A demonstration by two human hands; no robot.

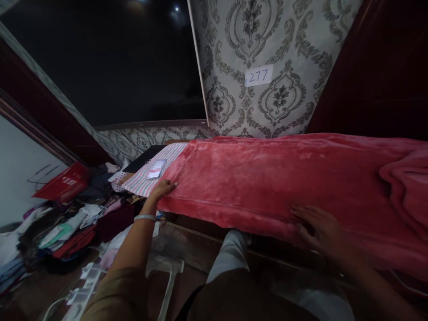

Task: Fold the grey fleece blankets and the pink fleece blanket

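Observation:
A plush red blanket (247,174) lies spread in a long folded strip across the surface before me. My left hand (163,188) is at its left end near the front corner, thumb stretched over the cloth and the other fingers closed on the edge. Farther right, my right hand (316,223) rests along the front edge, its fingers extended and the thumb apart. Beyond the blanket's left end shows a striped cloth (138,183), with a small pale card-like item (157,169) on top, partly blurred out.
A heap of clothes (76,232) and a red basket (62,183) are at the left. A white plastic object (90,276) stands below them. Behind the blanket are a large dark screen (117,67) and patterned wallpaper (230,67). Bunched red fabric (408,178) lies at far right.

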